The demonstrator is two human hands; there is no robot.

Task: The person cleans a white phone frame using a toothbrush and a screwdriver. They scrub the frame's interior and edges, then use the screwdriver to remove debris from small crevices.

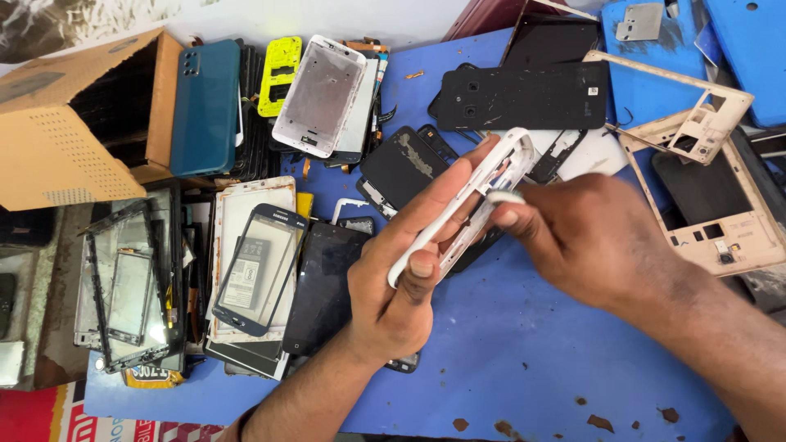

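Left hand (401, 282) grips white phone frame (467, 205) edgewise, tilted, above blue table (524, 344). Right hand (589, 237) pinches small white piece against frame's inner side, fingers (512, 214) touching it. Scattered around: black back cover (524, 96), teal phone back (205, 106), cardboard box (74, 123), beige frame (720, 213), loose glass screens at left.

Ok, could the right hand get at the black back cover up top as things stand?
Probably not at once: the right hand is pinching the white phone frame; the black back cover lies uncovered just beyond.
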